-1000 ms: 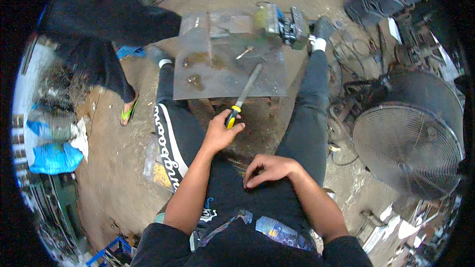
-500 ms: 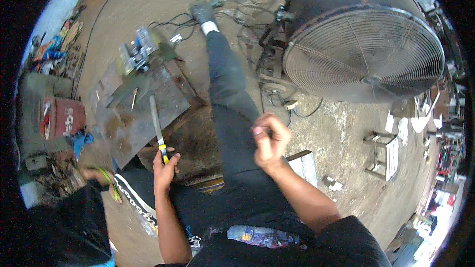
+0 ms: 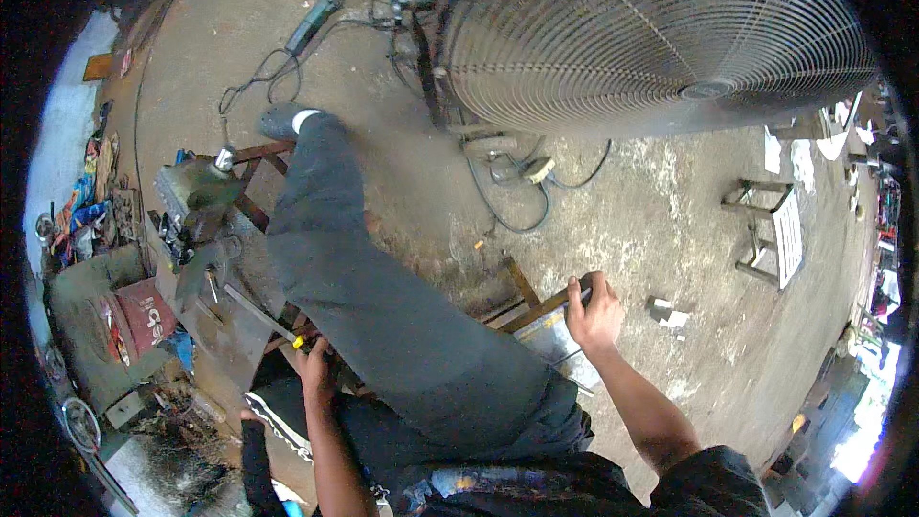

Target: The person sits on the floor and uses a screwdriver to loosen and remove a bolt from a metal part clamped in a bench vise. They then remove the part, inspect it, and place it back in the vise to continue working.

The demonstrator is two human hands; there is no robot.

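My left hand is closed round the yellow-and-black handle of a file. The file's long grey blade points up and left over a dark metal worktable. A vise stands at the table's far end, with a small pointed tool lying near it. On the right, my right hand grips the end of a dark metal bar that edges a low, light-topped frame beside my thigh. Its thumb is on the near side; the fingertips are partly hidden. My trousered leg stretches between the hands.
A large caged fan fills the upper right. An angle grinder and its cord lie on the floor ahead. A small metal stool stands right. Another person's dark sleeve shows at lower left. A red bag lies far left.
My right hand has moved down and right, from a loose curl in front of my leg onto the bar. My leg has swung left. The left hand still holds the file, and the view has shifted.
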